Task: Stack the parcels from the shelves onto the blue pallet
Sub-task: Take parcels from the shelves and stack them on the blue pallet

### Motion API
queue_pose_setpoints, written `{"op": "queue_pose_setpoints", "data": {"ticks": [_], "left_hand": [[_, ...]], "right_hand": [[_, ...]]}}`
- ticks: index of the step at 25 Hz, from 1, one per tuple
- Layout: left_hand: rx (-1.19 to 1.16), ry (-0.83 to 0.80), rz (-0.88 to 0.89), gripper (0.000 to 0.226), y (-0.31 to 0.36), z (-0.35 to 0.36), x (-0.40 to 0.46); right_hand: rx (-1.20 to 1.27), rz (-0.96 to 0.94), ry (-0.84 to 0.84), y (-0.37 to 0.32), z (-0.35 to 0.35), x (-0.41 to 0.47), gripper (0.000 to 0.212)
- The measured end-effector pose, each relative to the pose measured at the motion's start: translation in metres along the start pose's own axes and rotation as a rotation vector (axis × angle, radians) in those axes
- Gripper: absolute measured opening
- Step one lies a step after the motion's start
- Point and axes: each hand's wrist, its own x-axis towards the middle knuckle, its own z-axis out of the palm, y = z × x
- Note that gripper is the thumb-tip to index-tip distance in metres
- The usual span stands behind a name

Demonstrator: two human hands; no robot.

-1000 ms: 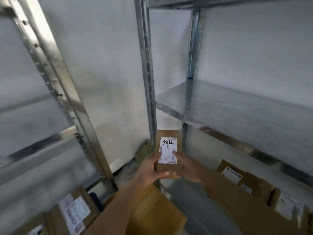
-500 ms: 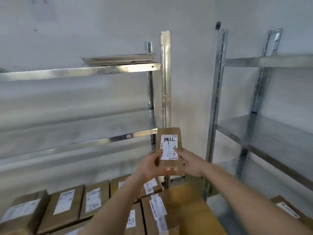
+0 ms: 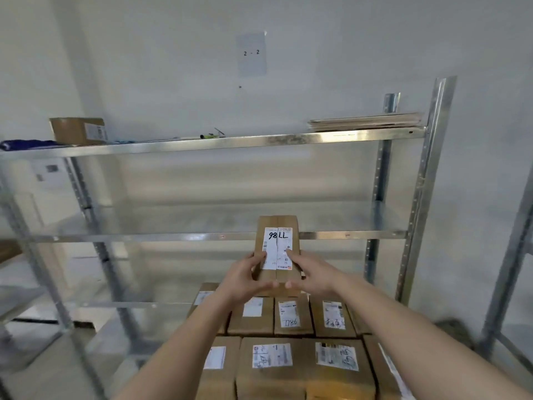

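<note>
Both hands, left hand [image 3: 245, 277] and right hand [image 3: 313, 274], grip one brown parcel [image 3: 277, 249] marked 98LL, held up over roughly nine stacked parcels [image 3: 291, 342]. One small box [image 3: 78, 129] sits on the top shelf [image 3: 230, 141].

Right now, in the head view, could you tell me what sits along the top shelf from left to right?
Blue item → small cardboard box → green marker → flat stack of cardboard sheets.
</note>
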Motion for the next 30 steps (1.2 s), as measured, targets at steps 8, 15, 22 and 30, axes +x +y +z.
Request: {"op": "queue_pose_setpoints", "data": {"ticks": [8, 15, 22, 30], "left_hand": [[-0.017, 0.003, -0.071, 0.080, -0.092, -0.087, -0.094], [-0.076, -0.026, -0.127, 0.095, -0.151, -0.075, -0.099], [-0.060, -0.126, -0.163, 0.081, -0.181, -0.040, -0.065], [-0.023, -0.237, -0.229, 0.079, -0.247, 0.028, -0.004]], "right_hand": [[-0.026, -0.033, -0.090, -0.119, 0.093, 0.030, 0.090], [-0.066, 0.005, -0.124, -0.119, 0.133, 0.058, 0.091], [-0.009, 0.078, -0.180, -0.075, 0.160, 0.093, 0.089], [0.079, 0.159, -0.258, 0.004, 0.208, 0.162, 0.085]]}}
